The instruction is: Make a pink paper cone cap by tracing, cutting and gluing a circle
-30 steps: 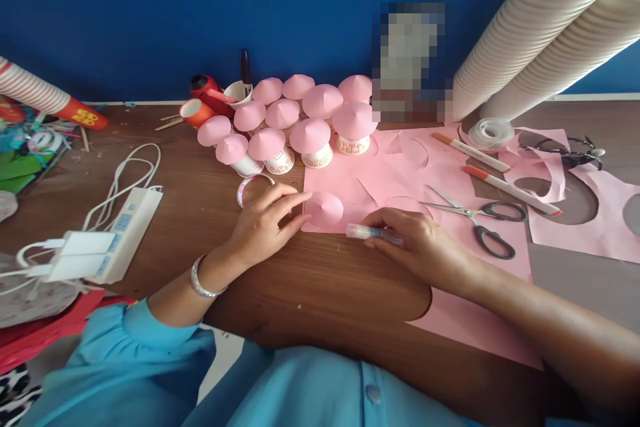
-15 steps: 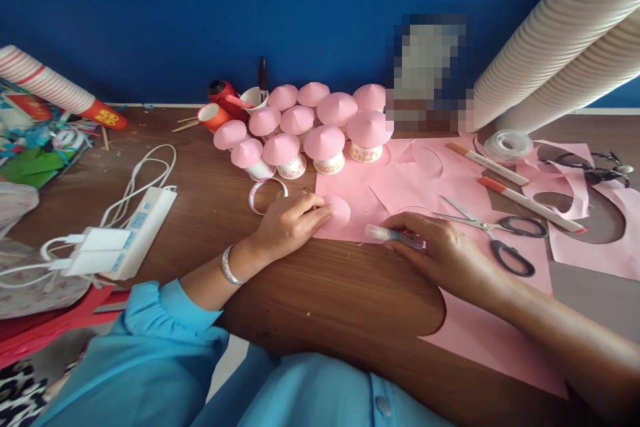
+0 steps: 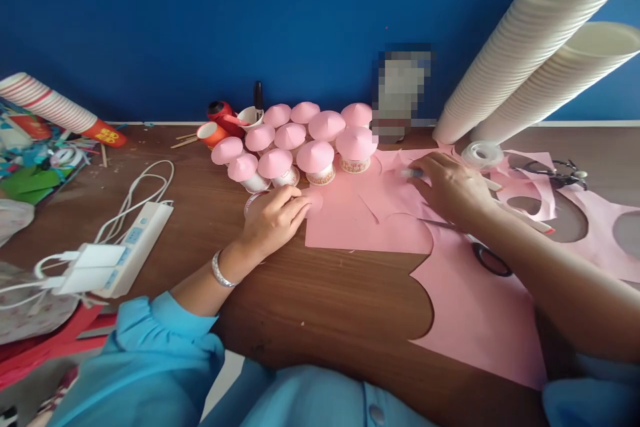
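My left hand (image 3: 275,220) pinches a small pink paper disc (image 3: 314,200) at its edge, beside a white ring (image 3: 254,203) partly behind the fingers. Farther right, my right hand (image 3: 447,183) has its fingers closed on a clear glue stick (image 3: 411,174), held over the pink paper sheet (image 3: 350,220). Several pink paper cones (image 3: 316,157) sit on small cups at the back middle. Scissors (image 3: 493,259) lie partly hidden under my right forearm.
Two tall stacks of white cups (image 3: 525,33) lean at the back right, near a tape roll (image 3: 483,155). A white power strip (image 3: 143,240) with cables lies left. Red-and-white cups (image 3: 65,107) rest far left.
My right hand has moved away from my left hand, up and over the pink sheet, carrying the glue stick. My left hand still pinches the disc. The camera view has shifted slightly.
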The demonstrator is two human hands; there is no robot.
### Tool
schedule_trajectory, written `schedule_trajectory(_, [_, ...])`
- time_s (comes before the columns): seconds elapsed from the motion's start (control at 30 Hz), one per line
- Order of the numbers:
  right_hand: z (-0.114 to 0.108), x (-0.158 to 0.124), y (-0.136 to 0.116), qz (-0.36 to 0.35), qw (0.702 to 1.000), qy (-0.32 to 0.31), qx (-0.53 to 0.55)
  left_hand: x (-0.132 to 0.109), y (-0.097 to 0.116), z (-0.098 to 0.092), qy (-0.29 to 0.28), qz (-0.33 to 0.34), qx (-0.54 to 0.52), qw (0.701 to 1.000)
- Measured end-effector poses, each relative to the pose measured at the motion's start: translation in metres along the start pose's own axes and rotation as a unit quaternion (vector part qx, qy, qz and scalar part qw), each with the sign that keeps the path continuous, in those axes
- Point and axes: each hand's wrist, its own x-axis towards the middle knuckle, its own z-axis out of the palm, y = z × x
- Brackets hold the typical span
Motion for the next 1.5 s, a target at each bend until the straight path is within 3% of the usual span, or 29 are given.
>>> schedule_trajectory(0.23, [0.005,0.014,0.006,0.019,0.994,0.006,-0.106,0.015,0.008,-0.010,0.015,0.042,-0.016,0.999])
schedule_trajectory(0.4, [-0.006,-0.002,0.007,0.008,0.993,0.020,-0.112,0.033,0.016,-0.013,0.031,0.065,-0.035,0.997])
schedule_trajectory(0.5, [-0.013,-0.016,0.006,-0.007,0.994,0.031,-0.105,0.043,0.027,-0.011,0.010,0.063,-0.048,0.997])
schedule_trajectory(0.73, [-0.019,-0.031,0.004,-0.018,0.993,-0.005,-0.119,0.058,0.060,0.022,-0.119,0.120,-0.144,0.975])
schedule_trajectory(0.9, [-0.021,-0.034,-0.004,-0.018,0.992,-0.018,-0.122,0.061,0.074,0.047,-0.157,0.122,-0.151,0.968])
schedule_trajectory(1.13, [-0.021,-0.032,0.007,0.009,0.991,-0.031,-0.127,0.076,0.082,0.054,-0.194,0.115,-0.185,0.956])
schedule_trajectory(1.37, [-0.037,-0.032,0.004,0.047,0.992,-0.007,-0.120,0.093,0.089,0.047,-0.182,0.116,-0.200,0.956])
schedule_trajectory(1.5, [-0.046,-0.035,0.000,0.054,0.993,0.000,-0.108,0.090,0.088,0.034,-0.140,0.105,-0.200,0.964])
